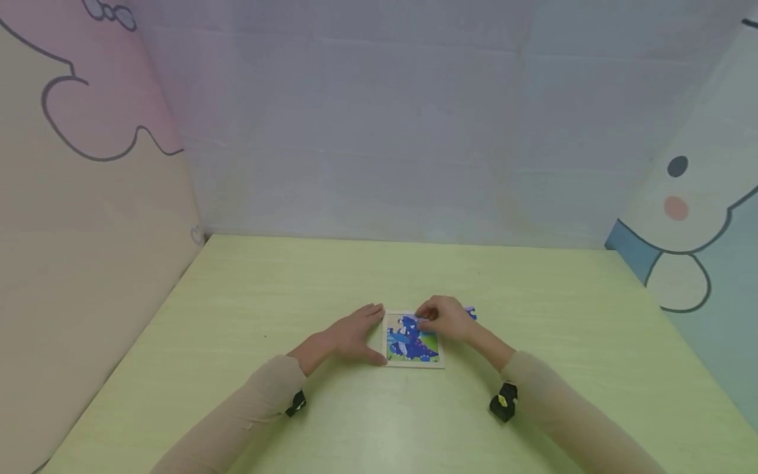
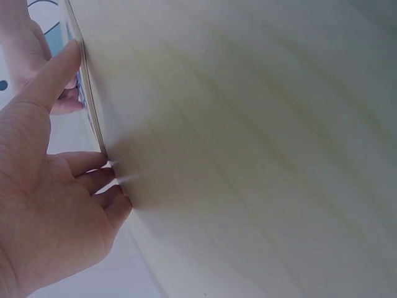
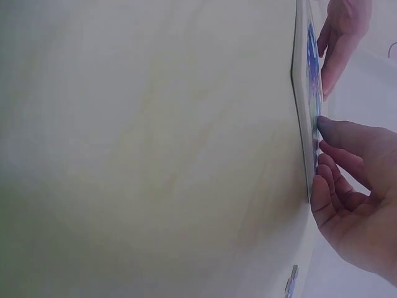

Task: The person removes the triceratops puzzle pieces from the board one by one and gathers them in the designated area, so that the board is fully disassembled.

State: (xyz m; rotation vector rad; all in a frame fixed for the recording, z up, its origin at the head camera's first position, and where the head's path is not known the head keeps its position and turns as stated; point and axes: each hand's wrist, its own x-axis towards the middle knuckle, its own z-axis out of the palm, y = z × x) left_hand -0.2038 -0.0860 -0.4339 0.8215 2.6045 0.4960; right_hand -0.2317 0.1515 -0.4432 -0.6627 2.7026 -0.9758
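In the head view a small jigsaw puzzle (image 1: 412,349) with a blue dinosaur picture lies in a pale wooden frame (image 1: 414,366) on the table. My left hand (image 1: 353,334) spreads thumb and fingers along the frame's left side, thumb at the near corner and fingertips by the far one. Over the puzzle's far right part, my right hand (image 1: 447,318) pinches a puzzle piece (image 1: 419,316) between thumb and index finger, low against the picture; the fingers hide most of that piece. The right wrist view shows the right hand's fingertips (image 3: 324,124) right at the puzzle's surface.
A loose purple-blue puzzle piece (image 1: 471,313) lies on the table just beyond the right wrist. The pale yellow-green table (image 1: 379,421) meets a plain cloth backdrop (image 1: 379,131) at its far edge, with cartoon-printed panels on both sides.
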